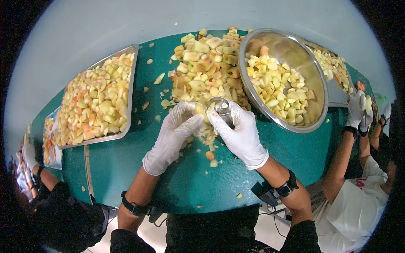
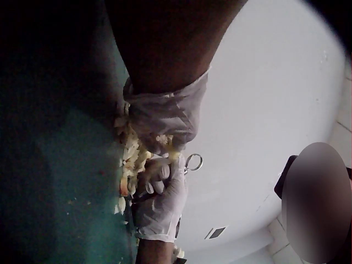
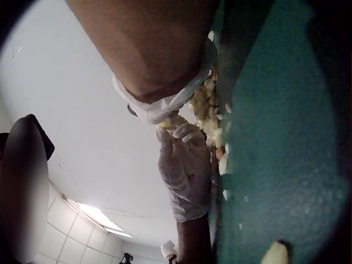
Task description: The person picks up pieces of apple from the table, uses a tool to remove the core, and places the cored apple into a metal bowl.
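Note:
Both hands wear thin white gloves and meet above a heap of fruit scraps. My left hand [image 1: 176, 133] pinches a small pale yellow fruit piece [image 1: 200, 110] between thumb and fingers. In my right hand [image 1: 241, 137] is a metal tool with a ring-shaped end [image 1: 219, 102], gripped with the ring upward beside the fruit piece. The same metal ring [image 2: 193, 162] stands out past the right hand's fingers in the left wrist view; the tool's working end is hidden there. Under and beyond the hands spreads the heap of fruit scraps [image 1: 202, 63], with peelings and browned bits.
A steel bowl [image 1: 318, 107] of cut fruit tilts at the heap's right edge. A metal tray [image 1: 131, 90] full of fruit chunks stands at left. Another tray [image 1: 337, 99] lies at far right, near other people's gloved hands [image 1: 357, 109]. Loose bits dot the green tabletop [image 1: 126, 173].

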